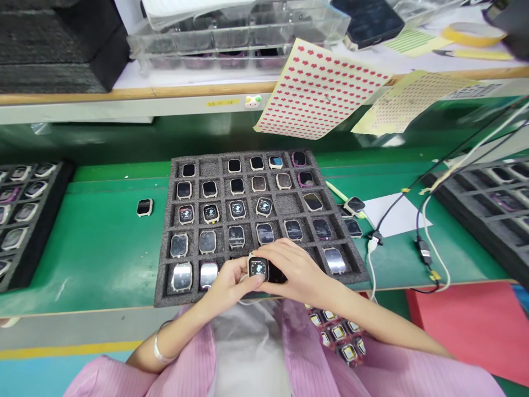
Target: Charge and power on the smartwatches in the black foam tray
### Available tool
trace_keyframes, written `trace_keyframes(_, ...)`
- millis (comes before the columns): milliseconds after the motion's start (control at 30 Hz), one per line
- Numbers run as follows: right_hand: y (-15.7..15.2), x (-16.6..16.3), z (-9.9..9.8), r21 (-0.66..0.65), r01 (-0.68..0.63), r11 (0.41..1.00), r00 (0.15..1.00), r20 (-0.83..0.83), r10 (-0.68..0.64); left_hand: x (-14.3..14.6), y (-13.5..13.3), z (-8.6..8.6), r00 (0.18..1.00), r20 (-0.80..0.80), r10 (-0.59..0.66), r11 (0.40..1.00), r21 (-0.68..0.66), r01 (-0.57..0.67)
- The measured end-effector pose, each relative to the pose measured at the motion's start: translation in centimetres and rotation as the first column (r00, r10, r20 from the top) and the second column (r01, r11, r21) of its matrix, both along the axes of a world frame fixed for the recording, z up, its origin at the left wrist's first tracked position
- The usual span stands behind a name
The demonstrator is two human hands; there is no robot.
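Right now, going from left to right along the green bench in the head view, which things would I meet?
Left foam tray of smartwatches → loose smartwatch → middle foam tray (left hand and right hand hold a lit smartwatch over its near edge) → pair of smartwatches → white paper → right foam tray.

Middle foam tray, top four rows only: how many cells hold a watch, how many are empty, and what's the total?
Cells with a watch: 22
Empty cells: 2
Total: 24 cells
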State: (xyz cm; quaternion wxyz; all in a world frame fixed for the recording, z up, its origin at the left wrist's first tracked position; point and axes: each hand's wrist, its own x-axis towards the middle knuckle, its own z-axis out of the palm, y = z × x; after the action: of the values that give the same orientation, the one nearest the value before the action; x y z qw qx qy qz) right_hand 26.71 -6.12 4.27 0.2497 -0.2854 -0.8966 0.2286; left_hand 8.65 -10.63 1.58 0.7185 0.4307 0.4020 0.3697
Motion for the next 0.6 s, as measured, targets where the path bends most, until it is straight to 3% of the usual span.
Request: trace_keyframes(600, -0.20, 0.14, 0.14, 0.017, -0.012, 1.000, 0.999, 0.037, 0.011, 0.14, -0.02, 0.10, 0.997, -0.073, 0.001, 1.000, 0.018, 0.001)
